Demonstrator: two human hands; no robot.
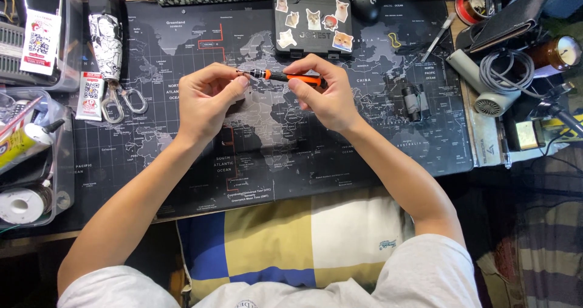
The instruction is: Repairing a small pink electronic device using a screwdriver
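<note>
— Where is the screwdriver (285,76) right now?

— Upper middle of the frame, held level above the map-printed desk mat (182,162). The right hand (325,95) is curled closed around the orange handle; the left hand (206,98) pinches the metal tip end between thumb and fingertips. Both are shut on it.

— What could go wrong?

— The left fingertips cover the tip, so I can't tell whether a bit is seated there. If one is loose, it could slip out and roll across the mat, likely toward the pillow (291,241) at the lower edge, where it would be hard to find.

— Anything else?

— The black case with cat stickers (313,25) sits just beyond the hands. A jerk forward could knock it. A hard pinch on a sharp tip could also prick a finger.
</note>
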